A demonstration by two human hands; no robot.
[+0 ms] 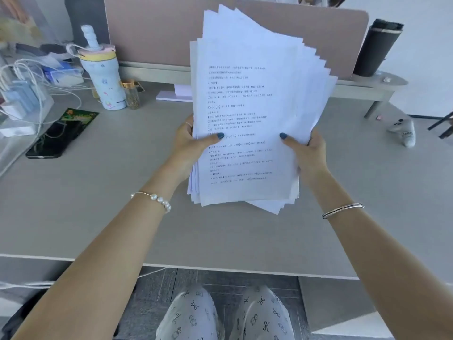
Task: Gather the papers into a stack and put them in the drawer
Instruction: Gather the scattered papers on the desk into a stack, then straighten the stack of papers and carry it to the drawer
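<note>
Grey desk [98,192]: left hand [188,141] and right hand [308,153], both closed on fanned papers [250,119], held upright; tapping the near edges down should square them.

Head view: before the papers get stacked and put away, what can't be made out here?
- The drawer: not in sight in the head view.
- Printed text on the papers: too small and blurred to read.
- Fingers of the left hand and right hand: hidden behind the sheets.
- Desk behind the papers: covered.

Loose, fanned stack of white printed papers [247,114]; upright above the desk; edges uneven
</note>
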